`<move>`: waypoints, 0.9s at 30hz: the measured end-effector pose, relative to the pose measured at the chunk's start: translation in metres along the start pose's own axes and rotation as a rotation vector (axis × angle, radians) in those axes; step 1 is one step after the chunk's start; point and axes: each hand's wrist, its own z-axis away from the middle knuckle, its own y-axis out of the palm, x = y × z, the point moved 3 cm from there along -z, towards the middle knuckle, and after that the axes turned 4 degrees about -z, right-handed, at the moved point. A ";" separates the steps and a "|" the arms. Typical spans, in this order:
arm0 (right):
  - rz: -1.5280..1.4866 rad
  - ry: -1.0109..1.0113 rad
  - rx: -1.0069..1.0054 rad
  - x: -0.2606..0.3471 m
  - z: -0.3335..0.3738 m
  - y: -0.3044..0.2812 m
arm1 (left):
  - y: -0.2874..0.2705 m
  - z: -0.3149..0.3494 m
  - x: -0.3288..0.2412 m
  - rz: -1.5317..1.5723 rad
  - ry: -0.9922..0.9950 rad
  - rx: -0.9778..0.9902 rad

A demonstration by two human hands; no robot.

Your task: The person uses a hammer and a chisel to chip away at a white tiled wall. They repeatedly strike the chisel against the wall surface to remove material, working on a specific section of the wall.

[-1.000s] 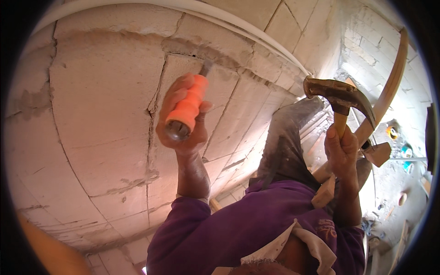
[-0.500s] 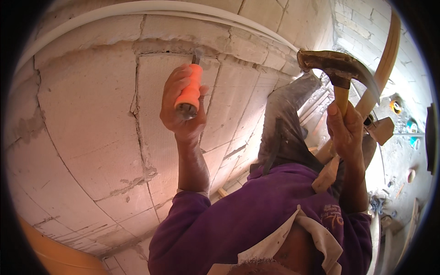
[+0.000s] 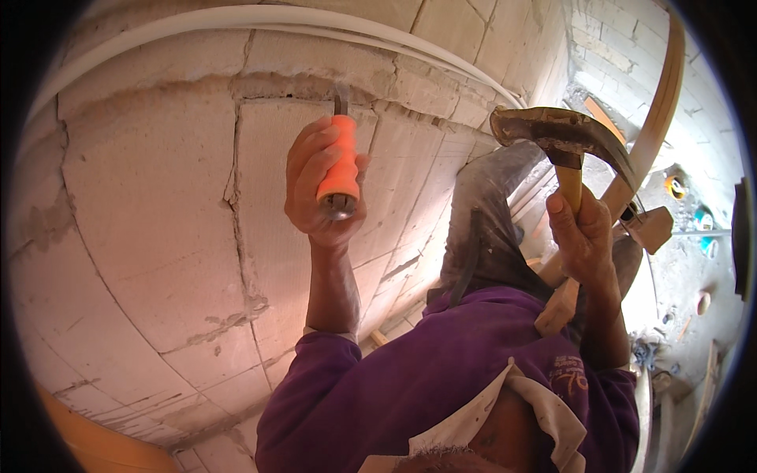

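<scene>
My left hand (image 3: 319, 177) is wrapped round the orange handle of a chisel (image 3: 341, 162). The chisel's metal blade meets the rough groove (image 3: 296, 85) cut along the block wall (image 3: 296, 134), and the butt of its handle faces me. In my right hand (image 3: 583, 229) is a claw hammer (image 3: 564, 130), gripped by its yellowish handle. The hammer's dark, worn head is raised to the right of the chisel, apart from it, with the claw pointing right.
White pipes (image 3: 315, 14) run along the wall above the groove. Timber pieces (image 3: 658, 118) stand beside my legs at the right. Cans and debris lie on the floor (image 3: 678, 276) there. Something orange-yellow (image 3: 110, 430) curves at the lower left.
The hammer has come left and slightly down, nearer the chisel. My left hand and the chisel's handle have shifted a little right and down.
</scene>
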 end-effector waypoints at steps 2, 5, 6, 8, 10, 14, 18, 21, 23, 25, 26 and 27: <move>0.025 0.017 0.003 0.000 0.001 0.000 | 0.001 0.000 -0.001 -0.011 0.007 0.002; 0.067 0.034 0.003 0.000 0.000 0.001 | 0.006 -0.003 -0.002 -0.012 -0.008 -0.014; 0.089 0.032 0.004 0.000 0.000 0.001 | 0.007 -0.004 -0.004 -0.009 -0.019 -0.021; 0.107 0.003 -0.013 -0.004 0.001 0.005 | 0.010 -0.005 -0.005 0.015 -0.026 -0.031; 0.241 -0.083 -0.002 -0.001 -0.001 0.009 | 0.014 -0.008 -0.007 0.041 -0.017 -0.061; 0.217 -0.277 0.009 0.012 0.005 0.030 | 0.023 -0.012 -0.013 0.062 -0.085 -0.088; 0.393 -0.387 0.118 0.006 0.012 0.040 | 0.032 -0.013 -0.011 0.075 -0.141 -0.136; 0.647 -0.685 0.126 0.029 0.005 0.057 | 0.034 -0.010 -0.014 0.058 -0.188 -0.183; 0.610 -0.576 0.091 0.034 0.011 0.052 | 0.032 -0.015 -0.014 0.027 -0.202 -0.220; 0.575 -0.471 0.050 0.024 0.015 0.047 | 0.028 -0.024 -0.015 -0.018 -0.206 -0.234; 0.608 -0.483 0.035 0.019 0.016 0.045 | 0.029 -0.026 -0.016 0.021 -0.219 -0.247; 0.726 -0.629 0.047 0.016 0.014 0.047 | 0.027 -0.025 -0.019 0.051 -0.238 -0.255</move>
